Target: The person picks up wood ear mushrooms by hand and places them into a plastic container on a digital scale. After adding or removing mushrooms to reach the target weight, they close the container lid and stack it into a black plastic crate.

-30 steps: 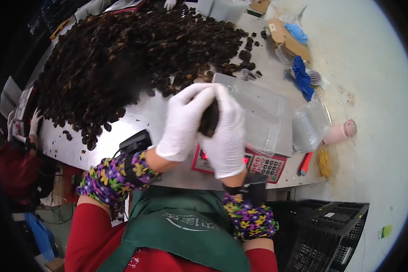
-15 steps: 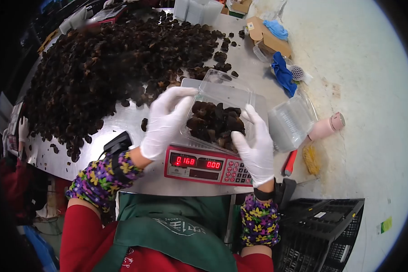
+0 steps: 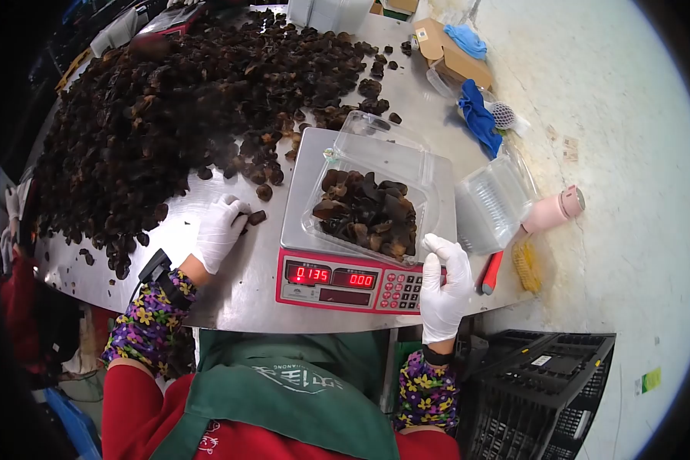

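Well, the clear plastic tray [image 3: 311, 208] sits on the plate [image 3: 293, 224] of the red scale [image 3: 285, 294], heaped with dark pieces [image 3: 369, 215]. Its long axis runs aslant to the plate, from the far left down to the near right, and its lid [image 3: 381, 132] lies folded back on the far side, pointing away from the worker. The scale faces the worker, its display [image 3: 310, 274] glowing 0.135 and 0.00.

At the tray's near right corner is the right hand [image 3: 446, 291]; its grip is released, fingers loosely curled with nothing seen in them. Over on the bare metal bench [image 3: 234, 295], left of the scale, the left hand [image 3: 219, 232] has its fingers bent by a stubby loose piece [image 3: 257, 218], whose longer side slants up and to the right. I can't tell whether that grip has hold of anything. Beyond it spreads the big dark pile [image 3: 142, 134].
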